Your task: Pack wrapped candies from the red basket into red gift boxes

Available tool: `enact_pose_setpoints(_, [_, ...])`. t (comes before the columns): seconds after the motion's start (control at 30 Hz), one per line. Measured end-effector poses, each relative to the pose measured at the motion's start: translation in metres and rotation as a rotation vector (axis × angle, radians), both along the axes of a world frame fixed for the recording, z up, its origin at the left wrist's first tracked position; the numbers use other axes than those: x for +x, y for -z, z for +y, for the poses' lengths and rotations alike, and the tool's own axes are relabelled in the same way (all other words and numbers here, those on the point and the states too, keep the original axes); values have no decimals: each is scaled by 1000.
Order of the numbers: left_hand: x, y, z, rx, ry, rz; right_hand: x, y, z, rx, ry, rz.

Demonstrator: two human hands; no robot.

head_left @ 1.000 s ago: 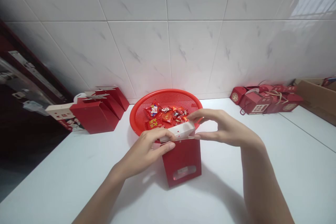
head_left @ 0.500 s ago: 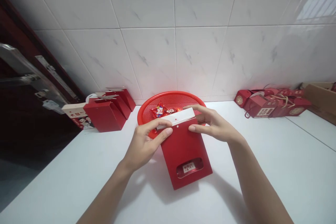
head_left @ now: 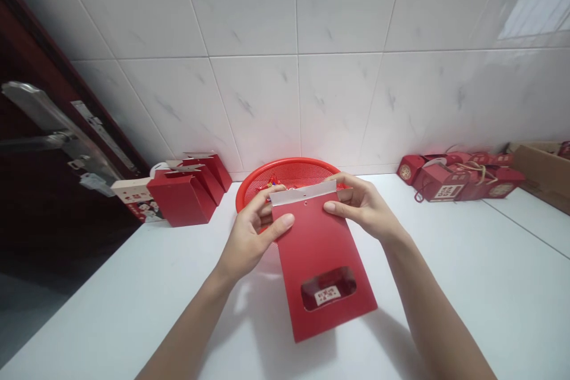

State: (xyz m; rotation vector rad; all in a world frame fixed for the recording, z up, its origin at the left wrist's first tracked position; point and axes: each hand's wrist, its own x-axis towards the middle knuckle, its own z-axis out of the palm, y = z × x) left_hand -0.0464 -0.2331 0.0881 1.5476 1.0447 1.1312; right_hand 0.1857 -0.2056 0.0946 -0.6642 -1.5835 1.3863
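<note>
A flat-faced red box (head_left: 318, 243) with a clear window near its bottom is held up at the centre, tilted, above the white table. Something red with a white label shows through the window. My left hand (head_left: 256, 231) grips its upper left edge, thumb on the front. The upper right edge is pinched by my right hand (head_left: 365, 205), thumb in front and fingers behind. Along the top stands a white flap (head_left: 304, 192) with a small hole below it. Behind the box is a red mesh basket (head_left: 289, 167) holding wrapped sweets (head_left: 272, 182), partly hidden.
Several red boxes (head_left: 180, 199) and a cream printed box (head_left: 133, 192) stand at the back left. Red gift boxes (head_left: 445, 181) with cords lie at the back right, beside a cardboard box (head_left: 541, 169). A tiled wall (head_left: 338, 113) borders the white table (head_left: 445, 261); a door handle is at left.
The red box has come lower and nearer, and its white flap now stands more upright. My left hand's fingers have shifted from the flap's front to behind the box's edge.
</note>
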Motion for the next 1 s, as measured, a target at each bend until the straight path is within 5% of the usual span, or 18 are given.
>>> enact_pose_setpoints(1.0, [-1, 2, 0, 326, -182, -48, -9, 10, 6, 142, 9, 86])
